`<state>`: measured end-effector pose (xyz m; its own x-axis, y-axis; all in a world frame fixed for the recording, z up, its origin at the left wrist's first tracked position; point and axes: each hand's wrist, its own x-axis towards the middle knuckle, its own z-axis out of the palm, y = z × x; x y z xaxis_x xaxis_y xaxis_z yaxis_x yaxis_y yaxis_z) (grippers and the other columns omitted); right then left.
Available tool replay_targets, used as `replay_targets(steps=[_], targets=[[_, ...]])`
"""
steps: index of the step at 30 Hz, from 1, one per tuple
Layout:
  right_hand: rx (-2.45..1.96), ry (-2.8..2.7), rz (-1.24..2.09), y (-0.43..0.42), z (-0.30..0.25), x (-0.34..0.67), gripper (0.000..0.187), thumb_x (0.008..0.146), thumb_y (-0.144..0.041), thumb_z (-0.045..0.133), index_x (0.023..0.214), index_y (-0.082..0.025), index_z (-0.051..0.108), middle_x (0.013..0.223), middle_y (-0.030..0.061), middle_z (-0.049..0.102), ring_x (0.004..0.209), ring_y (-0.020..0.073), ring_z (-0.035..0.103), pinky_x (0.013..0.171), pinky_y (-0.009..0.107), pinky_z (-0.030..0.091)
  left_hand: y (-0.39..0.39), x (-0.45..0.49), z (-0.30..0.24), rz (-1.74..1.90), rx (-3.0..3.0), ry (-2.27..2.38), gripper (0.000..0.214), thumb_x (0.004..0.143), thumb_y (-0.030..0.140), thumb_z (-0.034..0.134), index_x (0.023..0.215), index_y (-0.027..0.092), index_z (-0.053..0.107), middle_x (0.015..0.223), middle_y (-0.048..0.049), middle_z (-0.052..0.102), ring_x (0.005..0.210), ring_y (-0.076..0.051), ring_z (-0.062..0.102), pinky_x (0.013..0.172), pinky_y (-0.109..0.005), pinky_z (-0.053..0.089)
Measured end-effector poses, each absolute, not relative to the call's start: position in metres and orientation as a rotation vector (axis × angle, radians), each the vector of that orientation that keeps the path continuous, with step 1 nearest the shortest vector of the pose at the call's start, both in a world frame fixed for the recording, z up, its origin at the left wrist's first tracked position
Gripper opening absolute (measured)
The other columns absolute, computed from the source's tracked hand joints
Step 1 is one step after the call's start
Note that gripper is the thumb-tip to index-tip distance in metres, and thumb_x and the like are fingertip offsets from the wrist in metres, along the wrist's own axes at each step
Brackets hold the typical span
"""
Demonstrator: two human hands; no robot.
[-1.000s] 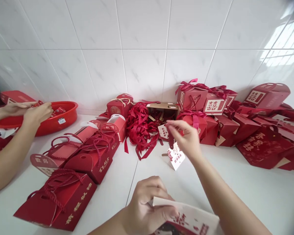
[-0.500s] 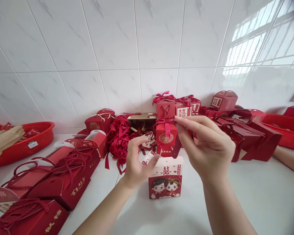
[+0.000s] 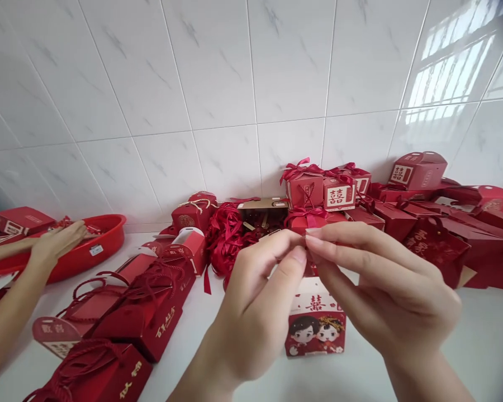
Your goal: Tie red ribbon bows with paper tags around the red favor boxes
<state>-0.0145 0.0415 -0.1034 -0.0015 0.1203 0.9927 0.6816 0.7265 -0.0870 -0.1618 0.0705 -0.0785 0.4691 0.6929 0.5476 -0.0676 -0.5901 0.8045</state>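
My left hand [image 3: 260,307] and my right hand [image 3: 385,279] meet fingertip to fingertip in the middle of the head view. Thumb and fingers are pinched on both, and whatever lies between them is hidden or too small to make out. Just below and behind the fingers, a red and white gift box [image 3: 316,335] with a cartoon couple on its front stands upright on the white table. My hands cover part of its top. Behind them is a red box with a ribbon bow [image 3: 305,218], partly covered by my fingers.
Red gift boxes with rope handles [image 3: 138,312] line the left side. A heap of red ribbon [image 3: 226,234] lies beside an open carton [image 3: 262,205]. More red boxes [image 3: 456,240] crowd the right. Another person's hand [image 3: 62,240] is at a red basin [image 3: 113,234] far left.
My left hand has risen and closed, its fingertips now meeting those of my right hand. The view has shifted left, so the boxes sit farther right in the picture.
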Motion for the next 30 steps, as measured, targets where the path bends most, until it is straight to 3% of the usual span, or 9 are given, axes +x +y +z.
replay_targets(steps=[5,12,24,30], targets=[[-0.655,-1.549,-0.476,0.051,-0.106,-0.016,0.042,0.077,0.002,0.064,0.108,-0.025,0.069,0.095,0.0050,0.068,0.081,0.0171,0.066,0.062,0.030,0.059,0.075,-0.169,-0.070,1.152,1.970,0.559,0.028,0.091,0.031,0.050,0.067,0.019,0.058,0.061,0.0008,0.052,0.056,-0.012,0.046,0.050,-0.023,0.041],[-0.624,-1.514,-0.318,0.057,-0.106,-0.020,0.042,0.077,0.003,0.062,0.107,-0.024,0.069,0.095,0.0053,0.070,0.083,0.0183,0.067,0.065,0.031,0.059,0.084,-0.166,-0.071,1.073,1.985,0.545,0.029,0.094,0.033,0.046,0.070,0.019,0.054,0.064,0.0019,0.048,0.059,-0.010,0.043,0.051,-0.020,0.038],[-0.699,-1.399,-0.062,0.064,-0.112,-0.013,0.020,0.078,-0.007,0.068,0.093,-0.020,0.069,0.085,0.0029,0.072,0.075,0.0156,0.069,0.064,0.026,0.059,0.092,-0.158,-0.079,1.078,2.015,0.596,0.035,0.095,0.040,0.043,0.067,0.019,0.045,0.062,0.0032,0.039,0.055,-0.009,0.034,0.047,-0.020,0.030],[-0.701,-1.335,-0.205,0.065,-0.110,-0.020,0.020,0.081,-0.005,0.062,0.093,-0.019,0.067,0.081,0.0026,0.072,0.069,0.0135,0.068,0.060,0.024,0.058,0.087,-0.150,-0.077,1.076,1.954,0.610,0.034,0.093,0.041,0.047,0.068,0.018,0.049,0.061,0.0025,0.040,0.055,-0.009,0.033,0.046,-0.022,0.030]])
